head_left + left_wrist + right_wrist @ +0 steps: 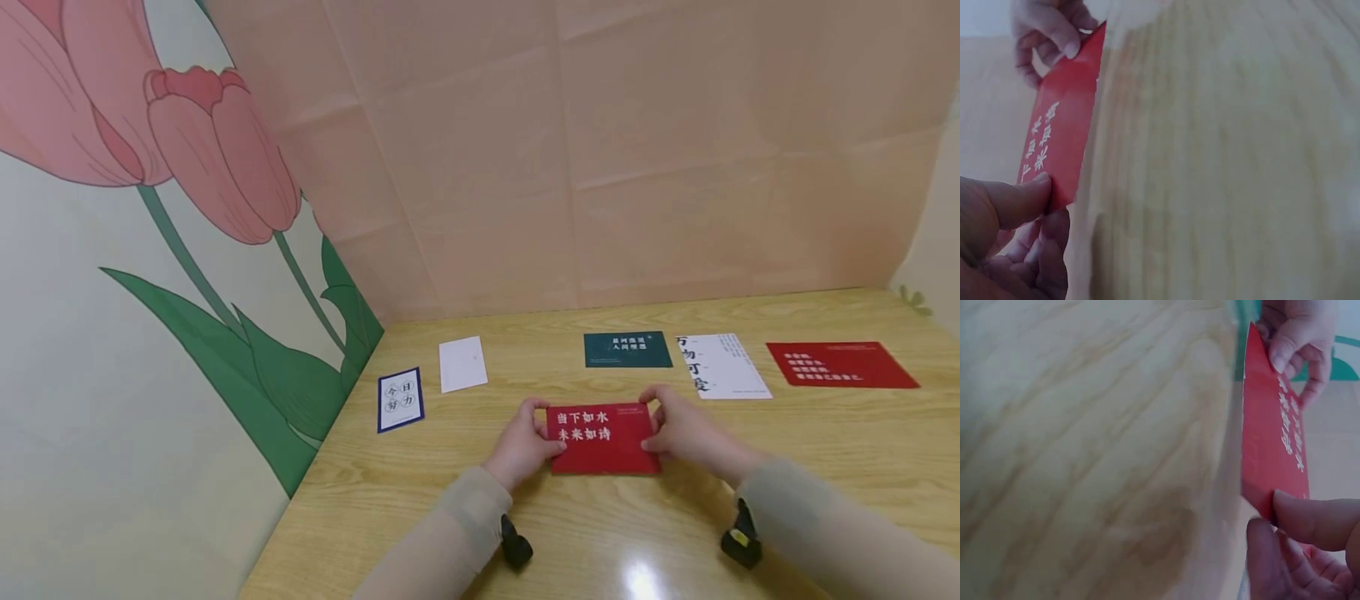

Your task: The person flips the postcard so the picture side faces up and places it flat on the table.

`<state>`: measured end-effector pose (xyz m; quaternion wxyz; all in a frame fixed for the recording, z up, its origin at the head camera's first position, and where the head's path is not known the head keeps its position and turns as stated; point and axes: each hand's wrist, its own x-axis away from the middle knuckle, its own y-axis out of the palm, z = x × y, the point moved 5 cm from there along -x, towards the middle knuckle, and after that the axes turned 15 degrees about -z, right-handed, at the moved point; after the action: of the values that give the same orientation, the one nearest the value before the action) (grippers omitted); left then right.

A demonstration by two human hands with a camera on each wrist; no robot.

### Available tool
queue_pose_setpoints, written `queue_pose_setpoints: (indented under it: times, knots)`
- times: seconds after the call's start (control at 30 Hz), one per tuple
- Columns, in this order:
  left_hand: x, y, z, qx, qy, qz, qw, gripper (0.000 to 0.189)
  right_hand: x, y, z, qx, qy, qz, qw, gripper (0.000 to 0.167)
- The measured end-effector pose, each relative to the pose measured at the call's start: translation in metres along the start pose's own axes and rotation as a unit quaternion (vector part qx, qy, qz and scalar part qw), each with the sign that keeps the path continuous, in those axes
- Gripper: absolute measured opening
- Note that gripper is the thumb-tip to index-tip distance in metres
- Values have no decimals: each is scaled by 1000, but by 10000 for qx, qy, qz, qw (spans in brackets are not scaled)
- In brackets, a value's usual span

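Observation:
A red card (604, 454) with white Chinese characters is held between both hands, tilted up off the wooden table. At its left edge the left hand (519, 446) pinches it, thumb on the printed face and fingers behind. The right hand (686, 433) pinches the opposite edge in the same way. In the left wrist view the card (1072, 119) slants away from the near thumb (1022, 200) toward the other hand. From the right wrist the card (1269, 437) is seen with the thumb (1316, 519) over its near corner. The fingers behind it are partly hidden.
On the table (360, 533) lie a blue-bordered card (401, 400), a plain white card (462, 364), a dark green card (627, 350), a white card with black characters (727, 367) and another red card (842, 365). A tulip-painted wall (187, 333) borders the left; a pinkish cloth (480, 167) hangs behind.

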<state>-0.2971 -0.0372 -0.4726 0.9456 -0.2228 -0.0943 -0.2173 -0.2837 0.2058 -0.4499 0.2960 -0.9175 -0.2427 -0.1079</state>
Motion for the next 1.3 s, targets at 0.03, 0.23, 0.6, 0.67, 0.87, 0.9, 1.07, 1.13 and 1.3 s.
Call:
queue_pose_setpoints:
  times: [0.03, 0.23, 0.6, 0.67, 0.87, 0.9, 1.07, 1.13, 1.3]
  knots:
    - [-1, 1, 0, -95, -23, 15, 10000, 58, -1, 0, 1, 172, 50, 46, 9998, 72]
    - [-6, 5, -2, -565, -124, 67, 9983, 58, -6, 4, 2, 819, 198, 159, 9963, 68]
    - [-14, 5, -5, -1632, -478, 358, 9848, 59, -8, 4, -2, 1762, 218, 333, 9836, 61]
    - [-14, 5, -5, -1770, -533, 329, 9822, 60, -7, 3, -3, 1912, 234, 323, 9807, 61]
    - [-14, 5, -3, -2085, -599, 213, 9760, 63, -6, 3, -1, 2080, 333, 199, 9774, 65]
    - [-13, 6, -2, -2117, -595, 197, 9753, 63, -7, 4, -1, 2117, 330, 182, 9766, 66]
    - [0, 8, 8, -2679, -326, 13, 9629, 56, -2, 11, -6, 2611, 59, 192, 9651, 66]
    - [9, 12, 15, -3361, -21, -252, 9415, 52, 3, 17, -12, 2912, -158, 186, 9564, 59]
    - [36, 34, 25, -4928, 709, -1150, 8596, 52, 18, 40, -30, 3692, -594, -9, 9275, 41]
